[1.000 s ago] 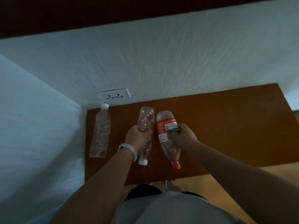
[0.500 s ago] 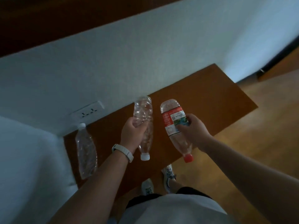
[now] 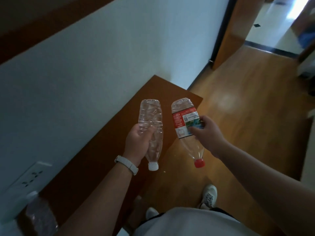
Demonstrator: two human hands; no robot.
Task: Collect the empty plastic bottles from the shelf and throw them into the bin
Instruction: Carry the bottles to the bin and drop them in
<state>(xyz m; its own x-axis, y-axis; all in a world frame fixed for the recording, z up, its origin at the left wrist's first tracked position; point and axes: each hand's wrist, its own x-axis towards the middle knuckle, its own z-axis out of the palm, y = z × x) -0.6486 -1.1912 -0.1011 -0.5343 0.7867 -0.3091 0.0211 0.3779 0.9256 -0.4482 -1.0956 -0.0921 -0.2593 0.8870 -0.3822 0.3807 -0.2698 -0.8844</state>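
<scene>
My left hand (image 3: 139,142) grips a clear unlabelled plastic bottle (image 3: 150,116) with a white cap, held cap-down above the brown shelf (image 3: 95,159). My right hand (image 3: 207,133) grips a second empty bottle (image 3: 185,120) with a red-and-white label and a red cap, also cap-down, over the shelf's outer edge and the floor. A third clear bottle (image 3: 39,213) lies on the shelf at the bottom left corner, partly cut off. No bin is in view.
A white wall with a socket plate (image 3: 29,179) runs along the shelf's far side. A wooden floor (image 3: 247,108) stretches to the right toward an open doorway (image 3: 272,23). My shoes (image 3: 208,195) stand by the shelf's edge.
Both hands have lifted their bottles off the shelf and carried them rightward. My view has swung right, so the doorway and floor appear and the third bottle has slid to the bottom left.
</scene>
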